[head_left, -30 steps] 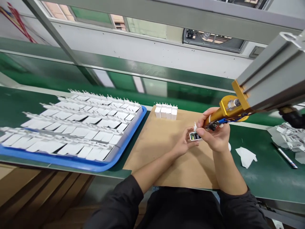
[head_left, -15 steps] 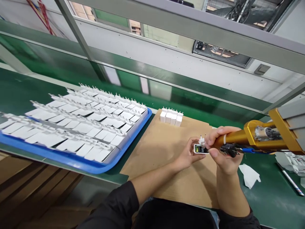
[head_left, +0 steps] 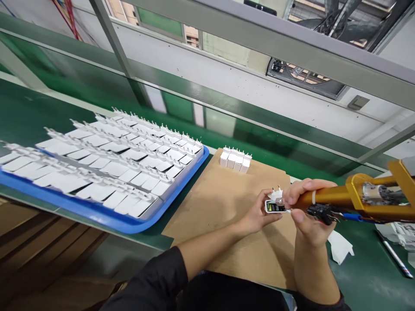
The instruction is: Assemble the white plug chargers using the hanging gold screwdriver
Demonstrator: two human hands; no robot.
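My left hand [head_left: 257,212] is closed around a white plug charger case [head_left: 267,208], its open side facing up. Dark and yellow-green parts show inside. A white cap with two metal pins [head_left: 276,193] sits at the case's far edge; whether it is attached I cannot tell. My right hand [head_left: 309,211] grips a gold-coloured hand tool [head_left: 337,196] with a black switch [head_left: 320,212] under its barrel and a blue-sleeved wire. The narrow tip of this tool is right at the case's right end, partly behind my fingers. Both hands are above the cardboard sheet [head_left: 227,207].
To the left, a blue tray [head_left: 155,220] bears rows of white plug chargers [head_left: 129,168]. Several more chargers [head_left: 235,159] stand at the cardboard's far edge. On the right lie a crumpled white paper [head_left: 340,247], a pen [head_left: 394,254] and clear plastic-like scraps [head_left: 400,235].
The gold tool and my right hand have shifted slightly right, away from the case. My left hand still holds the case. The whole view has tilted a little.
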